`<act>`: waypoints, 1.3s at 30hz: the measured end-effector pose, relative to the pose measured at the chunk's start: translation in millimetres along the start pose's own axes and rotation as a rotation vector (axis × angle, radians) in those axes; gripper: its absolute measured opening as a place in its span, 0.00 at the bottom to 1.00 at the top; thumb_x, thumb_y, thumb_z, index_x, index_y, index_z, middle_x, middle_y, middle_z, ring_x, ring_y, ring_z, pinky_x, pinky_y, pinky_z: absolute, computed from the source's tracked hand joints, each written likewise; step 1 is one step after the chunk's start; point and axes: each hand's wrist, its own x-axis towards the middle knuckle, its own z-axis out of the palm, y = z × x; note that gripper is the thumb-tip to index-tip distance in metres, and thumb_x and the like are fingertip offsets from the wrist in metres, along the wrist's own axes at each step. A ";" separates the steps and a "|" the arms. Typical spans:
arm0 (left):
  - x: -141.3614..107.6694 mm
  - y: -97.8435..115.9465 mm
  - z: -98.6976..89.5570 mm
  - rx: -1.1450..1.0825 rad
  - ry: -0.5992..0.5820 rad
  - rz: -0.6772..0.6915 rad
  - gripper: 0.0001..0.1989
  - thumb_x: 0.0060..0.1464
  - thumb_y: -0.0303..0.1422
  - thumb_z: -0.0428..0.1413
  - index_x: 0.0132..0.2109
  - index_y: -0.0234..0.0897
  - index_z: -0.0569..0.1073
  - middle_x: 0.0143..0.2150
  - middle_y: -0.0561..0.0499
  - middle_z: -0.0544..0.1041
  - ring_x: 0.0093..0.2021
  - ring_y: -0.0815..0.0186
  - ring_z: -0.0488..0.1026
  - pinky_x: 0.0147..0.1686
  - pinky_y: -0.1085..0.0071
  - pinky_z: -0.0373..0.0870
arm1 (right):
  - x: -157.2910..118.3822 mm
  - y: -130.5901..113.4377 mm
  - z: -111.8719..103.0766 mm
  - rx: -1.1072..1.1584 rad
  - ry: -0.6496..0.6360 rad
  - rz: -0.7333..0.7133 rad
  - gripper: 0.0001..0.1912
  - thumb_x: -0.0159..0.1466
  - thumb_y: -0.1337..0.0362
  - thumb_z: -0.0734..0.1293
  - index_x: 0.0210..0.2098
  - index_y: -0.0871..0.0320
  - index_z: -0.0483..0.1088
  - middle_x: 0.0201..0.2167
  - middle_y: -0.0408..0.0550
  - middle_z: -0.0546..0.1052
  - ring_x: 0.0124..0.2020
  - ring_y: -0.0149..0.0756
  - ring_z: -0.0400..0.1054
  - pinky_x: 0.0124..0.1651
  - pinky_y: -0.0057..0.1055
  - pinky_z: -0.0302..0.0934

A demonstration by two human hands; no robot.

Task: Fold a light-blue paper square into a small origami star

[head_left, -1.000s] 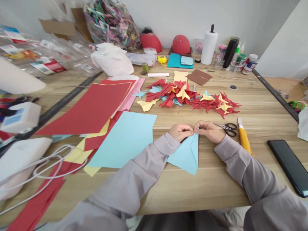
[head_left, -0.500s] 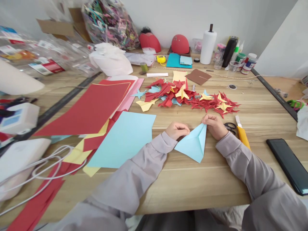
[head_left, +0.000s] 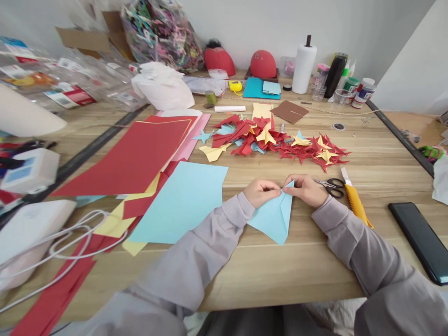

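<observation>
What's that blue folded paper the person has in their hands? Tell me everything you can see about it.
The pale blue folded paper is a matte sheet creased into a pointed, kite-like shape, with flaps meeting along a central fold. It sits low over the wooden table, one point up and another toward the person. The left hand and right hand pinch its upper end.

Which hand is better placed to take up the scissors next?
Probably the right hand: it sits just beside the black-handled scissors, on their side of the folded light blue paper. The left hand also pinches the paper, but lies farther off, beyond the right hand.
</observation>
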 end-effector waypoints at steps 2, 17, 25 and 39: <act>0.9 0.1 -0.9 -0.001 -0.015 0.010 0.10 0.40 0.37 0.59 0.21 0.33 0.74 0.19 0.56 0.64 0.21 0.74 0.57 0.22 0.74 0.52 | 0.5 1.9 -0.9 -0.002 -0.030 0.006 0.14 0.45 0.57 0.75 0.23 0.59 0.72 0.18 0.39 0.70 0.22 0.27 0.59 0.29 0.28 0.52; 3.4 -3.3 -17.5 -0.145 -0.069 -0.032 0.09 0.34 0.35 0.62 0.17 0.32 0.74 0.18 0.52 0.67 0.21 0.71 0.61 0.22 0.71 0.53 | 4.8 7.0 -7.9 0.393 0.238 -0.018 0.05 0.42 0.68 0.68 0.14 0.57 0.67 0.15 0.40 0.68 0.19 0.28 0.59 0.24 0.28 0.52; 2.7 -2.5 -21.8 -0.408 0.050 0.025 0.04 0.31 0.28 0.58 0.14 0.32 0.73 0.14 0.52 0.66 0.19 0.71 0.61 0.20 0.72 0.54 | 9.0 9.1 -17.4 0.587 0.339 -0.039 0.07 0.42 0.70 0.66 0.12 0.57 0.63 0.15 0.40 0.65 0.21 0.29 0.59 0.26 0.29 0.53; 5.4 -6.8 4.0 -0.153 0.271 0.044 0.18 0.26 0.34 0.69 0.29 0.33 0.75 0.24 0.51 0.75 0.22 0.71 0.67 0.18 0.75 0.66 | 9.7 7.9 -10.2 0.650 0.385 -0.086 0.14 0.45 0.59 0.77 0.22 0.54 0.68 0.18 0.35 0.66 0.23 0.25 0.59 0.30 0.26 0.57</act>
